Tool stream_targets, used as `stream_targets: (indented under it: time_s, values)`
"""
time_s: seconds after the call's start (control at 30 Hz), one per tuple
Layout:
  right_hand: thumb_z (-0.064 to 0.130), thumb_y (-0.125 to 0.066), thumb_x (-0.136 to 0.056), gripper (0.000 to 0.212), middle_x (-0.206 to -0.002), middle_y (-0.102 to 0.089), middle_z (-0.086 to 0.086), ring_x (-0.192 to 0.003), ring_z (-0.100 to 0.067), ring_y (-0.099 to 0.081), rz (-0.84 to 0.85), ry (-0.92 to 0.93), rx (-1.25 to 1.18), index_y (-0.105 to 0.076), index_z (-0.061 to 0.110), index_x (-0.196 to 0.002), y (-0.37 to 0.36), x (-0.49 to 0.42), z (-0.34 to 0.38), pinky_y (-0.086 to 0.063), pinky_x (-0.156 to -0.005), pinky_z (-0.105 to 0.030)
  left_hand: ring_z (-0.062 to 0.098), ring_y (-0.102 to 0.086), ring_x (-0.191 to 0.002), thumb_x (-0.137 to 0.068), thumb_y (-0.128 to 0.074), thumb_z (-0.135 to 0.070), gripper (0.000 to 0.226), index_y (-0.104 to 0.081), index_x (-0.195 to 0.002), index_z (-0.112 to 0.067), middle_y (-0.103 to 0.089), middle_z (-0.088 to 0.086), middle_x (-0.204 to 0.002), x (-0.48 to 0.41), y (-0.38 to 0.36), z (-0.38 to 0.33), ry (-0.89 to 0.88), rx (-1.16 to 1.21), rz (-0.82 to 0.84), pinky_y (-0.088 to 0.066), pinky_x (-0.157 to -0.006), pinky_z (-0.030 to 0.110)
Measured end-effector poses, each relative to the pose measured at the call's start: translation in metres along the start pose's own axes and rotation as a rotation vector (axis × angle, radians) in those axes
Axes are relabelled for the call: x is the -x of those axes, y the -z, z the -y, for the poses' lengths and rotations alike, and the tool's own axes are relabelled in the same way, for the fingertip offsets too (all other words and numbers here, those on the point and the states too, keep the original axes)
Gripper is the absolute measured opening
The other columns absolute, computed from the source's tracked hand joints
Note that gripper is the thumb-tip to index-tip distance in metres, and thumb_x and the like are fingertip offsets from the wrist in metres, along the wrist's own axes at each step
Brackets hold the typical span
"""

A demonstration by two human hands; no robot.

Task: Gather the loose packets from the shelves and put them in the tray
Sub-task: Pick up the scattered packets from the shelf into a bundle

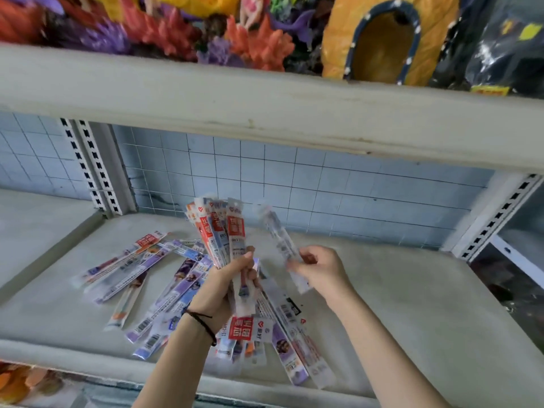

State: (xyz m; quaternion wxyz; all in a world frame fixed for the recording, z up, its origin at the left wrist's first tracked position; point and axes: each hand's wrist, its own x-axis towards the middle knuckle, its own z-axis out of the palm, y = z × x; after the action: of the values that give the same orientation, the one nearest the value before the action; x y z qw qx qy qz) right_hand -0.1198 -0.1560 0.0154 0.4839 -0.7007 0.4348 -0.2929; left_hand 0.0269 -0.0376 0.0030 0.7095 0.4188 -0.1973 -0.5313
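Packets (164,278), long narrow strips printed in purple, red and white, lie scattered in a loose heap on the grey shelf (397,304), spreading out to the left of and beneath both hands. A fanned bunch of packets (219,231) stands upright in the left hand (223,287), whose fingers (245,257) are closed tight around the lower part of the bunch, so the tops rise above the fist and the bottoms poke out below it. Just to the right of that bunch, a single packet (279,234) is pinched in the right hand (321,272); its fingers (304,259) are closed on the packet's lower half, and the strip tilts up and to the left, apart from the fan.

The single packet is blurred, so its print cannot be read. The heap's near part is hidden behind the left wrist, which wears a thin black band (203,322). No tray shows anywhere in view.

Above the fingers a thick pale upper shelf (265,113) crosses the whole view, carrying coloured coral ornaments (164,33) and a yellow arched ornament (382,39). Behind the fingers is a white wire grid (323,184) backing, with slotted uprights (88,166) to the left and right.
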Motion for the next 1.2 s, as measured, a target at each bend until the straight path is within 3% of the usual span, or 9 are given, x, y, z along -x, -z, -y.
stream_targets:
  time_s: [0.1,0.23,0.37,0.5,0.6,0.7,0.83,1.03,1.2]
  values:
    - [0.016,-0.079,-0.074,0.019,-0.073,-0.07,-0.002,-0.064,-0.01,-0.063,0.182,-0.038,-0.227,-0.072,0.003,-0.087,-0.012,0.02,0.025,-0.048,-0.055,-0.019,0.019,-0.066,-0.07,-0.078,-0.068,-0.025,0.033,-0.067,-0.108,-0.01,-0.073,0.003,-0.083,0.003,0.003,-0.004,0.0,-0.019,-0.063,-0.058,-0.067,0.036]
    - [0.02,-0.08,-0.072,0.018,-0.083,-0.076,-0.008,-0.074,-0.021,-0.071,0.239,-0.043,-0.206,-0.076,0.008,-0.085,-0.039,0.035,0.035,-0.058,-0.073,-0.036,0.039,-0.064,-0.101,-0.08,-0.064,-0.035,0.054,-0.058,-0.123,-0.003,-0.066,0.025,-0.116,0.01,0.01,-0.01,0.014,-0.046,-0.036,-0.055,-0.086,0.05]
    - [0.016,-0.079,-0.074,0.015,-0.076,-0.073,-0.007,-0.069,-0.014,-0.066,0.232,-0.021,-0.201,-0.075,0.004,-0.083,-0.062,0.045,0.032,-0.051,-0.063,-0.026,0.042,-0.063,-0.106,-0.083,-0.068,-0.03,0.056,-0.053,-0.127,0.0,-0.061,0.028,-0.123,0.014,0.02,-0.015,0.008,0.009,-0.008,-0.057,-0.08,0.048]
    - [0.033,-0.081,-0.069,0.035,-0.092,-0.074,-0.013,-0.08,-0.017,-0.07,0.196,-0.006,-0.102,-0.074,0.008,-0.092,-0.076,0.05,0.03,-0.056,-0.076,-0.032,0.039,-0.065,-0.099,-0.083,-0.063,-0.013,0.039,-0.059,-0.118,0.003,-0.063,0.029,-0.117,0.014,0.032,-0.017,-0.028,-0.025,-0.057,-0.06,-0.072,0.04]
    - [0.039,-0.073,-0.079,0.021,-0.086,-0.074,0.007,-0.073,0.002,-0.066,0.103,0.046,-0.006,-0.074,0.019,-0.085,-0.078,0.056,0.024,-0.052,-0.072,-0.024,0.028,-0.069,-0.09,-0.088,-0.057,-0.008,0.025,-0.064,-0.111,-0.003,-0.071,0.015,-0.104,0.014,0.045,-0.023,-0.046,-0.022,-0.074,-0.059,-0.066,0.034]
    - [0.042,-0.07,-0.079,0.032,-0.1,-0.068,0.008,-0.096,-0.008,-0.061,-0.108,0.115,0.391,-0.07,0.022,-0.104,-0.079,0.054,0.008,-0.05,-0.087,-0.03,0.021,-0.068,-0.086,-0.088,-0.056,-0.008,0.022,-0.063,-0.109,-0.007,-0.074,0.007,-0.091,0.013,0.059,-0.03,-0.074,0.02,-0.11,-0.058,-0.064,0.03]
    - [0.057,-0.065,-0.075,0.059,-0.118,-0.056,0.004,-0.112,-0.02,-0.047,-0.037,0.061,0.811,-0.058,0.025,-0.124,-0.087,0.045,-0.004,-0.041,-0.093,-0.035,0.015,-0.07,-0.077,-0.089,-0.055,-0.005,0.019,-0.064,-0.105,-0.009,-0.074,0.004,-0.086,0.01,0.063,-0.033,-0.095,0.035,-0.099,-0.058,-0.064,0.028]
    - [0.05,-0.066,-0.079,0.055,-0.12,-0.056,0.002,-0.113,-0.022,-0.049,-0.044,0.04,0.731,-0.057,0.026,-0.129,-0.073,0.018,-0.016,-0.042,-0.09,-0.033,0.013,-0.07,-0.069,-0.091,-0.051,-0.002,0.015,-0.064,-0.095,-0.009,-0.074,0.002,-0.077,0.002,0.055,-0.031,-0.101,0.001,-0.043,-0.057,-0.059,0.027]
    - [0.042,-0.067,-0.081,0.046,-0.116,-0.06,0.002,-0.111,-0.021,-0.053,-0.046,0.042,0.651,-0.061,0.029,-0.124,-0.052,-0.004,-0.021,-0.044,-0.086,-0.033,0.022,-0.066,-0.077,-0.077,-0.067,-0.005,0.023,-0.064,-0.099,-0.005,-0.069,0.008,-0.082,-0.005,0.046,-0.03,-0.039,0.058,-0.011,-0.06,-0.069,0.04]
